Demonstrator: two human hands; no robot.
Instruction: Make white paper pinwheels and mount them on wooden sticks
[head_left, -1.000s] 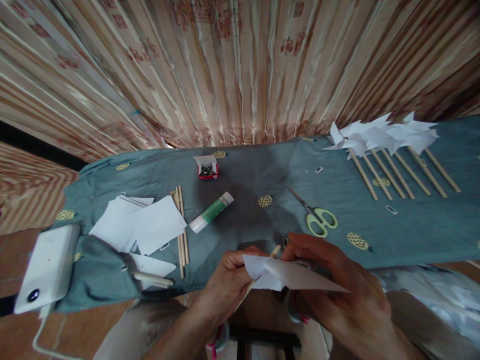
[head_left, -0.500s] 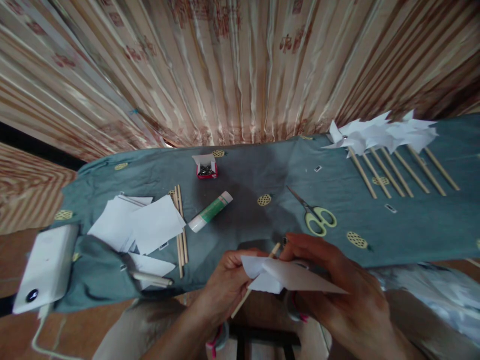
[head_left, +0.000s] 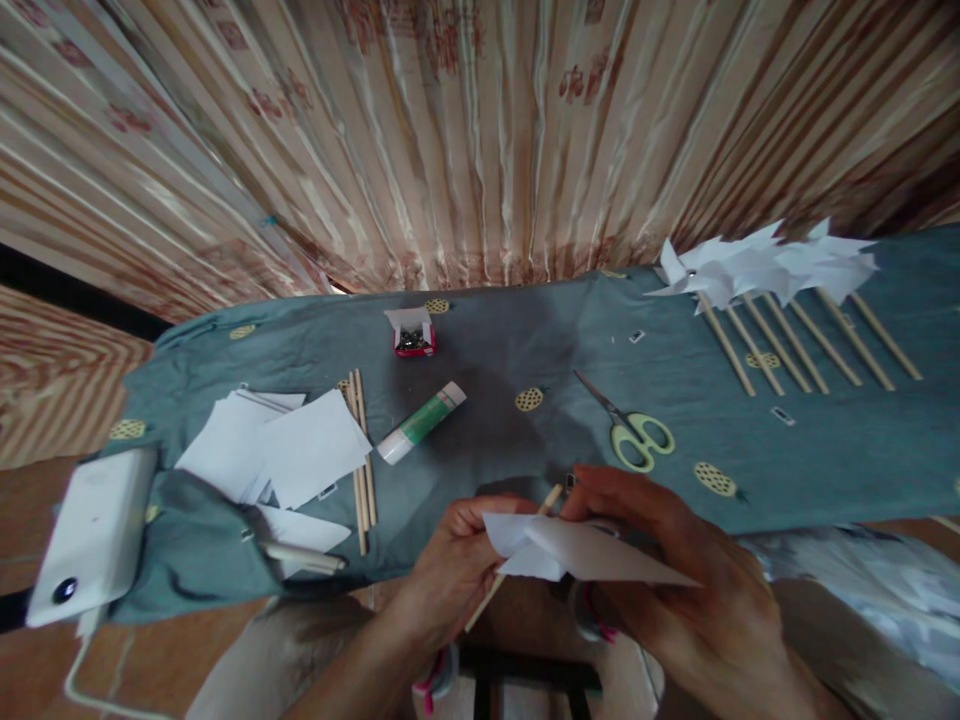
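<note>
My left hand [head_left: 450, 565] is closed round a thin wooden stick [head_left: 550, 498] and one corner of a folded white paper shape [head_left: 585, 555]. My right hand [head_left: 675, 575] is closed on the same paper shape from the right, its fingertips pinching near the stick's top end. Both hands hover at the near edge of the table covered by a blue-grey cloth [head_left: 487, 360]. The paper hides most of the stick.
On the cloth lie a pile of white paper squares [head_left: 277, 450], spare sticks [head_left: 362, 460], a glue stick [head_left: 421, 423], a small red box of pins [head_left: 413, 335], green-handled scissors [head_left: 634, 430] and several finished paper pinwheels [head_left: 772, 275]. A white device [head_left: 94, 535] sits far left. A curtain hangs behind.
The stick has slid a little lower through my left hand, so its lower end now shows under the paper. Both hands stay where they were.
</note>
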